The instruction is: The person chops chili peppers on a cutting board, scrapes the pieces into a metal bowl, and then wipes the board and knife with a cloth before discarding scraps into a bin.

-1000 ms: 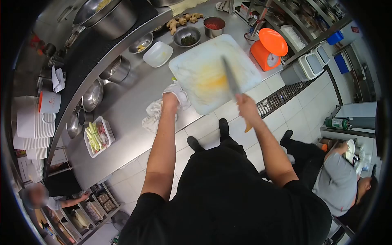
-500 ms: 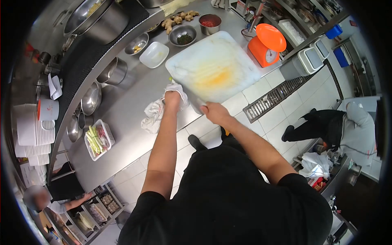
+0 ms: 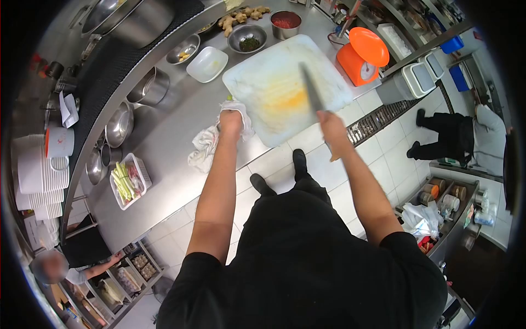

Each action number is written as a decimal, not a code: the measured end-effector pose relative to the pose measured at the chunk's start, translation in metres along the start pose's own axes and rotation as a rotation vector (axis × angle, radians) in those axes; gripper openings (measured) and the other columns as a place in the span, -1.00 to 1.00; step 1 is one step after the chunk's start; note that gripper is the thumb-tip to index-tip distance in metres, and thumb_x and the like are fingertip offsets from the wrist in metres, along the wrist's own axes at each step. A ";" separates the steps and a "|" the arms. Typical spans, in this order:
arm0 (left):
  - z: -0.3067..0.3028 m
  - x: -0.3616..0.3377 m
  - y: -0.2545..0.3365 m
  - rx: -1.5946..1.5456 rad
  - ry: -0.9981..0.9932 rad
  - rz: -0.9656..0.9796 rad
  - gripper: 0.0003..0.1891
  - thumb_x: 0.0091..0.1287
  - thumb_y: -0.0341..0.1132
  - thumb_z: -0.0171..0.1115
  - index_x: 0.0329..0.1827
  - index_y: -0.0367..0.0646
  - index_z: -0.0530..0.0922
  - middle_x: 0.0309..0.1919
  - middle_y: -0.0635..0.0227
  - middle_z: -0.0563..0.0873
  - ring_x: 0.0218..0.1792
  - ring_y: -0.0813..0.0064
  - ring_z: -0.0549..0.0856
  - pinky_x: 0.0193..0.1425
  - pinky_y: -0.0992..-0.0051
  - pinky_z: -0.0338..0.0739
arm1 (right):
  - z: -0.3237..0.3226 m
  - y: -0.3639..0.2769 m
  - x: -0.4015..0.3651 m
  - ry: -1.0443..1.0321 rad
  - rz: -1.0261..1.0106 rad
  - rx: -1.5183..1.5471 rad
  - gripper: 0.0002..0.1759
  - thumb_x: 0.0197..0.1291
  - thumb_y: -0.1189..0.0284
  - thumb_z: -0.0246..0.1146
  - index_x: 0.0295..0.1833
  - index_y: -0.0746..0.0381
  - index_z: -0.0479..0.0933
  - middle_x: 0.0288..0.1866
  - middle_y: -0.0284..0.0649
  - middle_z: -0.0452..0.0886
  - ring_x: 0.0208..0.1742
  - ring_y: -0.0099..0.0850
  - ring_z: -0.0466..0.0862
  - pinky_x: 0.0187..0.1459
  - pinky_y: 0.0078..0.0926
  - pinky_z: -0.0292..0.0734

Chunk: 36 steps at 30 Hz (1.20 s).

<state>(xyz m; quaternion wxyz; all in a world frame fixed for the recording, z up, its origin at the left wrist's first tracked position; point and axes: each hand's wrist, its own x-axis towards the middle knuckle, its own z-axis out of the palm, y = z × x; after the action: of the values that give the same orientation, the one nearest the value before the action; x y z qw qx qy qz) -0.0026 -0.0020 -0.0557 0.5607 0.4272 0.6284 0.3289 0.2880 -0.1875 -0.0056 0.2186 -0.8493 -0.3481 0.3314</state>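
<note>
My right hand [image 3: 332,131] is closed around the handle of a kitchen knife [image 3: 311,88]. Its blade points away from me, over the right part of a white cutting board [image 3: 257,82] with a yellow-orange stain across its middle. At the board's left corner, my left hand [image 3: 230,122] grips a crumpled white cloth [image 3: 205,149], whose loose end trails on the steel counter [image 3: 170,142]. A small green scrap [image 3: 229,98] shows just beyond the cloth.
Behind the board stand a bowl of chopped herbs [image 3: 246,39], a pot of red food [image 3: 286,24], ginger [image 3: 241,19] and a white dish [image 3: 207,64]. An orange scale [image 3: 359,63] is at right, a vegetable basket [image 3: 130,182] at left. Two people [image 3: 487,137] [image 3: 82,257] are nearby.
My right hand has moved right and slightly up with the knife, from the board's near edge to above its right side. My left hand stays on the cloth. The person at right has shifted.
</note>
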 end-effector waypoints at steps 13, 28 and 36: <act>-0.004 0.010 -0.002 -0.094 -0.063 -0.017 -0.62 0.50 -0.33 0.20 0.26 -0.41 0.63 0.02 0.14 0.79 -0.05 0.32 0.78 -0.03 0.32 0.68 | -0.011 -0.007 -0.014 -0.071 0.054 0.200 -0.39 0.63 -0.06 0.11 -0.04 0.35 0.62 -0.46 -0.17 0.64 -0.62 -0.34 0.66 -0.50 -0.32 0.65; -0.005 0.022 -0.012 -0.202 0.007 -0.092 -0.70 0.55 -0.36 0.17 0.22 -0.31 0.66 -0.03 0.24 0.80 -0.12 0.36 0.78 -0.03 0.36 0.69 | 0.041 -0.083 -0.055 -0.333 -0.111 0.012 -0.42 0.62 -0.04 0.08 0.08 0.32 0.65 -0.10 0.08 0.79 -0.21 -0.04 0.81 -0.04 -0.08 0.72; -0.002 -0.012 -0.002 0.077 0.075 0.092 -0.72 0.50 -0.35 0.18 0.04 -0.39 0.72 -0.23 0.26 0.80 -0.25 0.44 0.74 -0.18 0.40 0.60 | -0.039 0.021 0.002 0.044 0.143 0.075 -0.46 0.62 -0.02 0.14 -0.02 0.29 0.65 -0.47 -0.09 0.68 -0.61 -0.25 0.68 -0.44 -0.19 0.64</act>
<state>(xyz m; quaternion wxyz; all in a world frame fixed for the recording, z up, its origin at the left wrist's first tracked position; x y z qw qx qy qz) -0.0044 -0.0132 -0.0517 0.5043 0.4643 0.6409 0.3455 0.3264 -0.2050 0.0077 0.2338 -0.8703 -0.2691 0.3400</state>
